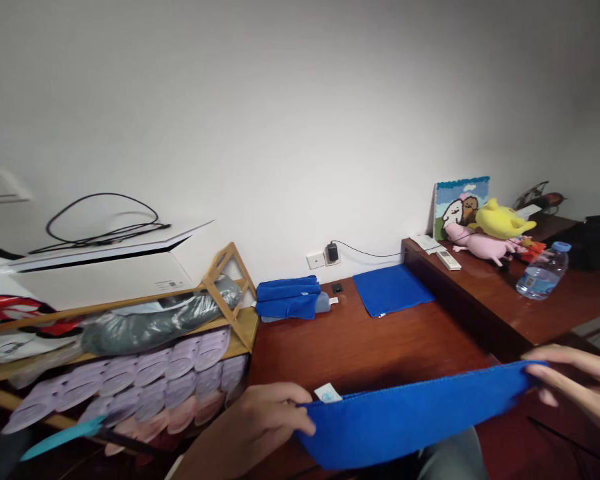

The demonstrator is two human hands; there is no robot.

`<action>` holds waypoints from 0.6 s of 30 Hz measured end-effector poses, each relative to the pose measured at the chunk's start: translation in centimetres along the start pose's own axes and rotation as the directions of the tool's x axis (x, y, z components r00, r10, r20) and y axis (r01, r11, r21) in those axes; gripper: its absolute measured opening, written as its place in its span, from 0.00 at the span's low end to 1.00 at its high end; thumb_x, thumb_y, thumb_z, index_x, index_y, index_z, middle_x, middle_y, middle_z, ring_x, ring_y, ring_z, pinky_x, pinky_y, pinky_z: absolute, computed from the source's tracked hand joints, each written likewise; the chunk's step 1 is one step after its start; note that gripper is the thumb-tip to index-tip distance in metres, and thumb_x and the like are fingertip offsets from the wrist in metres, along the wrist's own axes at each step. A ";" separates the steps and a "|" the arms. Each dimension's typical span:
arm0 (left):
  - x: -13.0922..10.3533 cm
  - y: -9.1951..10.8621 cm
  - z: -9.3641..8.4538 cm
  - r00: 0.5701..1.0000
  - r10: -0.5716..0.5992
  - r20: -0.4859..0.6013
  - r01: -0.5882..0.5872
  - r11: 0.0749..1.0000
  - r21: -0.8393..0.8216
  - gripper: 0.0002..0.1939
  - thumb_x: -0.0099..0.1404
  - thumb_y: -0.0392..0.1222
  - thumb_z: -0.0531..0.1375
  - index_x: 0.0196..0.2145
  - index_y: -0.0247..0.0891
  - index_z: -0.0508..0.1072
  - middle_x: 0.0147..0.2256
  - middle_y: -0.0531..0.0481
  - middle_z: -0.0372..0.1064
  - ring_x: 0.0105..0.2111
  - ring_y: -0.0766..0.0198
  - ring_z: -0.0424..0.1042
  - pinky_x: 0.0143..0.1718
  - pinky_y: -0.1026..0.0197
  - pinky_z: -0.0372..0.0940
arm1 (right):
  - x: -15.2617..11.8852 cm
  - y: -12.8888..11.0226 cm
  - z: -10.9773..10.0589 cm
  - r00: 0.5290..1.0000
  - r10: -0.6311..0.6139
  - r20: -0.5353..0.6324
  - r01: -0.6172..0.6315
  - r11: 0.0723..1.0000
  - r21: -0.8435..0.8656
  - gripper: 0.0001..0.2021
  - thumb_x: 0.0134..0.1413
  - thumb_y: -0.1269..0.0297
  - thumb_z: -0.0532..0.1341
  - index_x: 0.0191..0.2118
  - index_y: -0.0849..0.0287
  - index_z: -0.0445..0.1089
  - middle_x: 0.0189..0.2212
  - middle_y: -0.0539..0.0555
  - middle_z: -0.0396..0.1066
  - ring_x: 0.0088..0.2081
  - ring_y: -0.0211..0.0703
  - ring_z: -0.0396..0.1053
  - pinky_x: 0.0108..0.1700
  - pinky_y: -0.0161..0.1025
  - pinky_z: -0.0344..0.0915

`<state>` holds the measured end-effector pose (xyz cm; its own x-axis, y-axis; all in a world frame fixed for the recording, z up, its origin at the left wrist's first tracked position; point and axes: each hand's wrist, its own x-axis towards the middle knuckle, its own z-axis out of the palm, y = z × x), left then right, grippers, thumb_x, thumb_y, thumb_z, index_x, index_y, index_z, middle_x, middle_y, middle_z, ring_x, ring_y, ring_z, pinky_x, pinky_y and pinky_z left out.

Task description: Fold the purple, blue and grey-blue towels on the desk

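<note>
A blue cloth (410,417) with a white tag (329,393) is stretched between my two hands above the front of the brown wooden table (300,347). My left hand (267,423) pinches its left end close to the tag. At the far right end, the thumb and fingers of my right hand (575,383) are closed on the cloth's upper corner. Behind it, a second blue cloth (394,290) lies flat on the table near the wall. Several folded cloths, blue and grey, form a stack (287,298) at the back left of the table.
On the left, a wooden rack (230,297) holds lilac slippers (153,373), a plastic-wrapped bundle and a white box (105,280). The raised surface at right bears a water bottle (544,272), plush toys (485,240) and a remote (449,260). A black charger (333,252) is plugged into the wall.
</note>
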<state>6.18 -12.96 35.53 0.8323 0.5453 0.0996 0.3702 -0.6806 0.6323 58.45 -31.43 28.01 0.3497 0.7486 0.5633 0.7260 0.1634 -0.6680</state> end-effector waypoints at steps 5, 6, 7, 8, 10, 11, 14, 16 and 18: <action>7.7 -2.9 2.5 0.997 -0.022 -0.071 0.017 0.998 -0.061 0.10 0.64 0.44 0.62 0.37 0.45 0.85 0.38 0.48 0.82 0.33 0.61 0.78 0.38 0.60 0.74 | 4.4 1.0 2.7 0.968 0.167 0.185 -0.182 0.981 0.065 0.22 0.52 0.38 0.69 0.41 0.51 0.83 0.33 0.57 0.83 0.29 0.52 0.80 0.30 0.43 0.77; 9.4 -4.1 2.9 0.997 -0.008 -0.074 0.002 0.997 -0.082 0.08 0.64 0.44 0.63 0.35 0.43 0.84 0.38 0.48 0.82 0.33 0.62 0.77 0.37 0.61 0.73 | 5.7 1.6 3.5 0.960 0.179 0.215 -0.197 0.978 0.065 0.24 0.53 0.37 0.68 0.43 0.53 0.83 0.32 0.56 0.83 0.29 0.51 0.79 0.31 0.42 0.77; 11.1 -5.3 3.1 0.997 -0.005 -0.076 -0.003 0.994 -0.106 0.08 0.64 0.45 0.64 0.35 0.42 0.83 0.37 0.49 0.82 0.33 0.62 0.77 0.37 0.62 0.73 | 7.2 2.3 4.3 0.955 0.177 0.238 -0.197 0.978 0.065 0.26 0.55 0.37 0.66 0.45 0.55 0.82 0.32 0.56 0.83 0.30 0.50 0.79 0.33 0.42 0.77; 13.0 -6.4 3.2 0.996 -0.011 -0.083 0.000 0.991 -0.133 0.09 0.65 0.47 0.64 0.35 0.41 0.82 0.37 0.49 0.81 0.34 0.62 0.77 0.38 0.62 0.72 | 8.9 3.2 5.1 0.954 0.164 0.250 -0.185 0.981 0.063 0.27 0.56 0.37 0.65 0.46 0.56 0.82 0.33 0.56 0.83 0.31 0.50 0.80 0.35 0.41 0.77; 17.1 -8.5 2.8 0.991 -0.035 -0.128 0.010 0.981 -0.192 0.11 0.66 0.51 0.65 0.37 0.40 0.79 0.37 0.50 0.80 0.36 0.61 0.78 0.39 0.61 0.73 | 12.9 5.3 6.8 0.963 0.123 0.239 -0.140 0.989 0.052 0.27 0.57 0.37 0.64 0.47 0.57 0.81 0.36 0.57 0.83 0.33 0.49 0.80 0.40 0.42 0.77; 19.3 -9.4 2.5 0.986 -0.047 -0.162 0.011 0.976 -0.217 0.13 0.65 0.53 0.66 0.39 0.41 0.77 0.38 0.50 0.80 0.37 0.60 0.79 0.40 0.60 0.73 | 15.2 6.4 7.7 0.970 0.103 0.221 -0.115 0.992 0.042 0.26 0.58 0.38 0.63 0.46 0.57 0.81 0.37 0.57 0.83 0.34 0.49 0.80 0.41 0.42 0.77; 25.8 -11.0 1.1 0.951 -0.051 -0.304 -0.014 0.978 -0.208 0.17 0.66 0.55 0.66 0.45 0.41 0.74 0.39 0.49 0.81 0.38 0.58 0.81 0.41 0.58 0.75 | 22.6 9.2 10.1 0.988 0.069 0.140 -0.066 0.997 -0.028 0.21 0.62 0.47 0.60 0.44 0.59 0.79 0.35 0.58 0.83 0.34 0.48 0.80 0.41 0.42 0.75; 29.4 -11.6 0.4 0.912 0.002 -0.411 -0.048 0.994 -0.100 0.14 0.70 0.53 0.63 0.46 0.42 0.74 0.41 0.48 0.82 0.40 0.57 0.81 0.44 0.56 0.75 | 27.0 10.5 11.5 0.997 0.050 0.058 -0.043 0.993 -0.110 0.16 0.63 0.55 0.58 0.43 0.60 0.79 0.36 0.59 0.82 0.36 0.47 0.79 0.43 0.42 0.73; 31.9 -12.2 0.6 0.861 0.104 -0.498 -0.085 0.995 0.061 0.11 0.74 0.50 0.59 0.46 0.41 0.75 0.43 0.46 0.81 0.43 0.56 0.81 0.48 0.54 0.74 | 30.1 11.6 12.6 0.999 0.032 -0.038 -0.038 0.980 -0.196 0.14 0.62 0.62 0.57 0.42 0.61 0.78 0.38 0.60 0.81 0.38 0.46 0.77 0.46 0.43 0.72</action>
<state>28.48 12.45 30.57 0.5494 0.6422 0.5346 0.3221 -0.7531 0.5737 69.92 1.03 31.10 0.3946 0.7287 0.5597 0.8141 0.0051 -0.5806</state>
